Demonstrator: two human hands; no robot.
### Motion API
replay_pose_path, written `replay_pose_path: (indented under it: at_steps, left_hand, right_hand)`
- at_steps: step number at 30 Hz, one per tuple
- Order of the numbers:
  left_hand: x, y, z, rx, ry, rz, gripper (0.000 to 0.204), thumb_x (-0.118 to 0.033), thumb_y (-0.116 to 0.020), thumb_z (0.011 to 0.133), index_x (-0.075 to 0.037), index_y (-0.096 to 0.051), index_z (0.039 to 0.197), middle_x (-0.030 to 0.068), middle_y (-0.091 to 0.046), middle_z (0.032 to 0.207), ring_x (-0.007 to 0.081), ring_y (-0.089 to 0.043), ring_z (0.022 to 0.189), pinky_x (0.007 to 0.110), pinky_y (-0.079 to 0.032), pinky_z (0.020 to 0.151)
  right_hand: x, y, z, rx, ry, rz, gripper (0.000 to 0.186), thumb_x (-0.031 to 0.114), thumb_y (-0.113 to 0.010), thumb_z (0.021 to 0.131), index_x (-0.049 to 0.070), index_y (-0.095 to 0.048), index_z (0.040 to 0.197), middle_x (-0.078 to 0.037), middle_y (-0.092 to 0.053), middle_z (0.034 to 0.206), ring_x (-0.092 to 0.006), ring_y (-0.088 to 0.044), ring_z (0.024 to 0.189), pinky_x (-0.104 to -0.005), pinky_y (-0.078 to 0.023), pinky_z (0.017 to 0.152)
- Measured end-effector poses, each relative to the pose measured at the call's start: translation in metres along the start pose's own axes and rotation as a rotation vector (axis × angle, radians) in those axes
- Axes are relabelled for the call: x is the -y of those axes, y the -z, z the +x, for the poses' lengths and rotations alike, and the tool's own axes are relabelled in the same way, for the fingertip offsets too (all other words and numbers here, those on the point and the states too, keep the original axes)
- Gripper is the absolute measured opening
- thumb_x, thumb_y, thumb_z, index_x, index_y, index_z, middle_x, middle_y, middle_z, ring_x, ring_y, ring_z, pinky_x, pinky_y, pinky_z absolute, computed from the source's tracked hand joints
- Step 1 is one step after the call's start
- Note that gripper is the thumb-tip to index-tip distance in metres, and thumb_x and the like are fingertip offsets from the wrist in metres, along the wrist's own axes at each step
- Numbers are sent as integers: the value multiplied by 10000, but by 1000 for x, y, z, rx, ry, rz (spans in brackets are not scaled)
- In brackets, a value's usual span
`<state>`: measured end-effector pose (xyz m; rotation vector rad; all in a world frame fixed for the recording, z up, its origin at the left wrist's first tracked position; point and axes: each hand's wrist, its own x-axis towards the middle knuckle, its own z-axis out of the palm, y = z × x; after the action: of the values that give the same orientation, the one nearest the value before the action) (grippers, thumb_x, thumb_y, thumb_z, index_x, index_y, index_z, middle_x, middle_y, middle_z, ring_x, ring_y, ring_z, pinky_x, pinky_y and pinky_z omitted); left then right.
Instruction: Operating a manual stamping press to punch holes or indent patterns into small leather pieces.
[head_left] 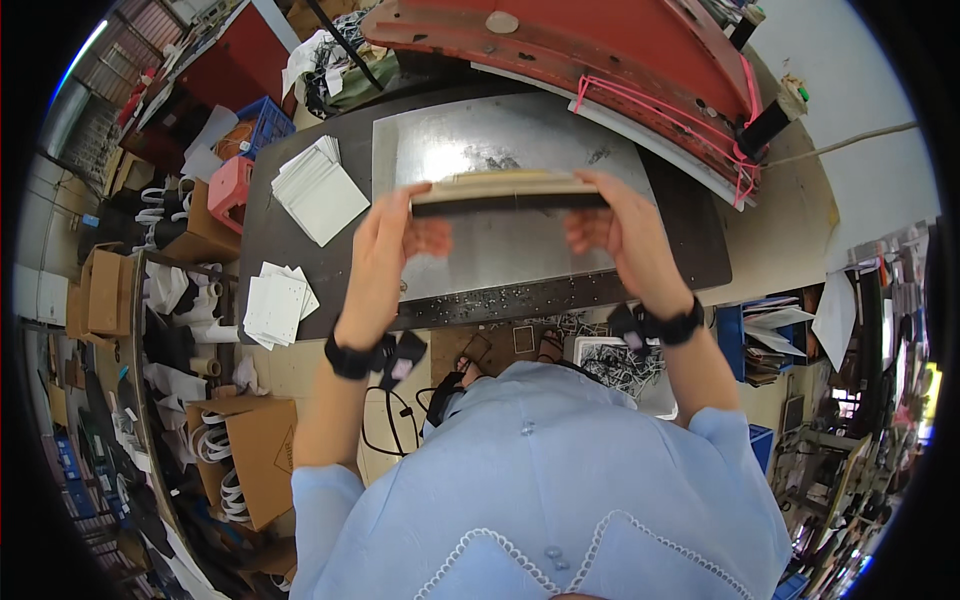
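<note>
My left hand (pixel 388 255) and my right hand (pixel 625 240) grip opposite ends of a flat slab (pixel 505 191) with a pale tan upper face and a dark front edge, raised over a silver metal plate (pixel 500 250). The slab is blurred, so its exact make-up is unclear. The plate lies on a dark table (pixel 700 260). To the left on the table are two fanned stacks of white cards, one farther back (pixel 318 195) and one by the front edge (pixel 275 308).
A red machine part (pixel 470 25) with pink cords overhangs the table's back right. At the left are a blue crate (pixel 265 130), a pink stool (pixel 233 190), cardboard boxes (pixel 245 470) and a rack of rolls. Below sits a white bin of scraps (pixel 620 375); folders (pixel 760 340) stand right.
</note>
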<state>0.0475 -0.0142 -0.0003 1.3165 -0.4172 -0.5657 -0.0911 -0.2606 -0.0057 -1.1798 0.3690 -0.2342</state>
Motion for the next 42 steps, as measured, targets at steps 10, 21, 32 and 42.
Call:
replay_pose_path:
  at_steps: [10,21,32,42]
  left_hand:
    - [27,4,31,48,-112,402,363,-187,-566,995,31,-536,1283,123,-677,882,161,-673,769,286,-559,728]
    - [-31,-19,-58,-41,-47,436,238,-140,-606,972,33,-654,1128,79,-684,689,100,-648,597,230,-520,543]
    - [-16,-13,-43,-73,-86,597,271,-204,-559,995,41,-640,1079,68,-635,628,95,-589,518,213,-451,474]
    - [-11,-12,4,-173,-139,548,361,-335,-558,1004,10,-664,1012,30,-589,579,66,-524,466,198,-390,436]
  right_hand:
    - [-11,10,35,-28,83,-70,528,400,-508,1009,-33,-526,1310,-155,-665,936,-197,-672,774,-301,-560,700]
    - [32,6,-56,35,-73,-93,532,400,-439,1034,-49,-538,1302,-201,-681,859,-250,-702,716,-323,-580,638]
    - [11,7,-27,54,-71,-102,547,445,-455,1024,-55,-566,1215,-206,-690,912,-237,-703,774,-313,-567,660]
    - [-1,2,20,16,165,-116,464,413,-413,1048,-18,-584,1038,-160,-681,826,-201,-680,700,-271,-545,633]
